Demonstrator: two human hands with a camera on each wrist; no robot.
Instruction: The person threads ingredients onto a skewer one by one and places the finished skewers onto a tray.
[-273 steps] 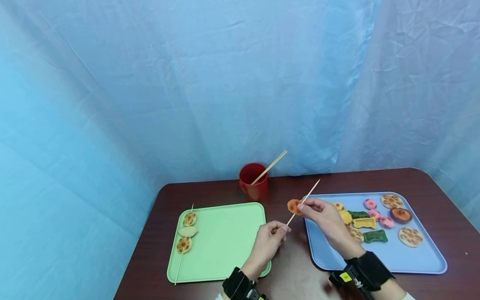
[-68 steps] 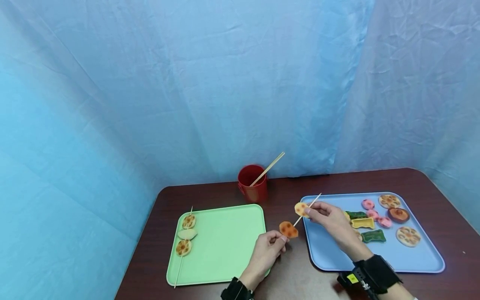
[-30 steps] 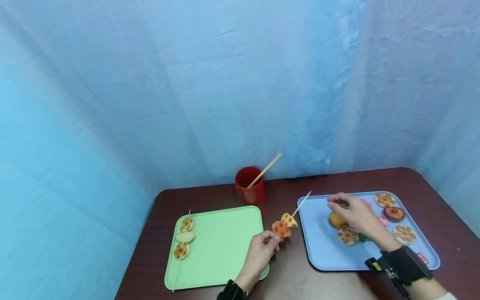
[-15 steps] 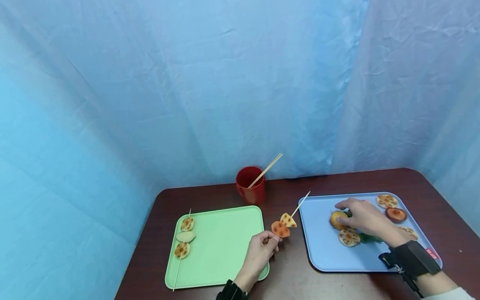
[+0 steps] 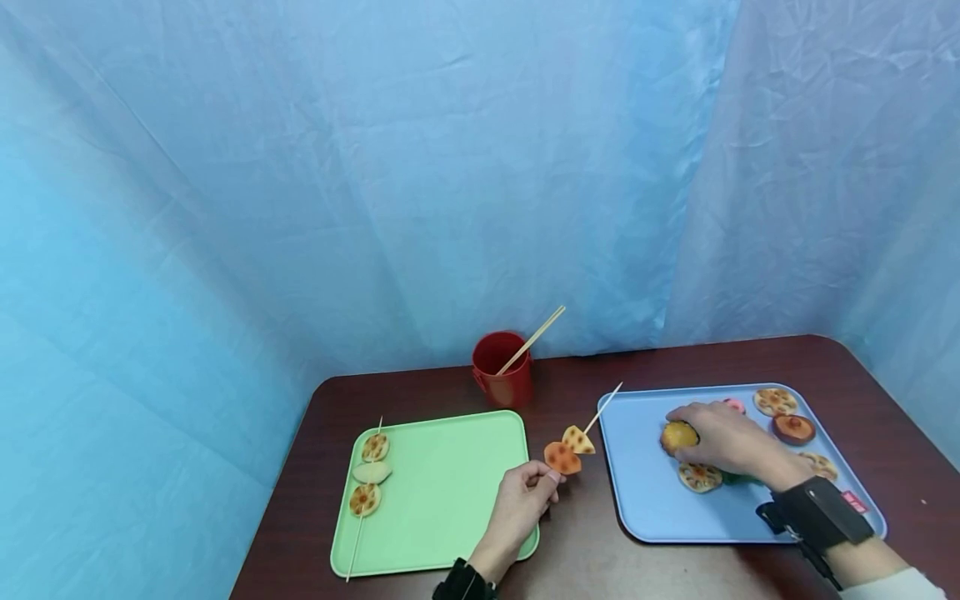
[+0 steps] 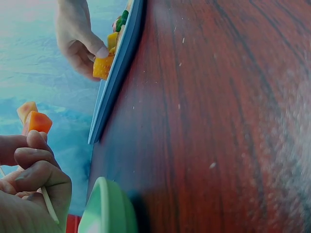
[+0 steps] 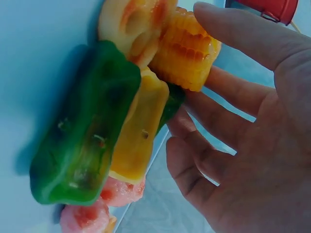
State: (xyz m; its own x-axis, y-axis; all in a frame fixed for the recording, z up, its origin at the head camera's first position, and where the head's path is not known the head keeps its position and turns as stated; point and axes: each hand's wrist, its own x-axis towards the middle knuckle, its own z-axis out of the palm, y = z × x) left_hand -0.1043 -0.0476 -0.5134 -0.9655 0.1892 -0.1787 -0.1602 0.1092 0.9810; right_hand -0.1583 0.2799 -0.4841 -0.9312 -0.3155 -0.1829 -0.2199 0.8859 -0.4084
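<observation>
My left hand (image 5: 519, 510) pinches a wooden skewer (image 5: 604, 405) that slants up over the gap between the trays. An orange carrot-like slice (image 5: 562, 458) sits on it just above the fingertips, with a yellow brown-spotted slice (image 5: 578, 440) beyond. Over the blue tray (image 5: 652, 521), my right hand (image 5: 731, 440) has thumb and fingers on either side of a piece of corn (image 5: 678, 437). Beside the corn, the right wrist view shows a lotus root slice (image 7: 133, 29), a green pepper piece (image 7: 82, 131) and a yellow pepper piece (image 7: 141, 128).
A loaded skewer with two lotus slices (image 5: 364, 500) and a pale slice (image 5: 372, 472) lies on the green tray (image 5: 450, 475). Behind stands a red cup (image 5: 504, 379) holding sticks (image 5: 532, 337). More lotus slices, a mushroom-like piece (image 5: 793, 429) and pink pieces (image 5: 734, 406) share the blue tray.
The orange slice, then the yellow one, went onto the skewer. My right hand left the yellow slice, moved right to the blue tray and came down onto the corn.
</observation>
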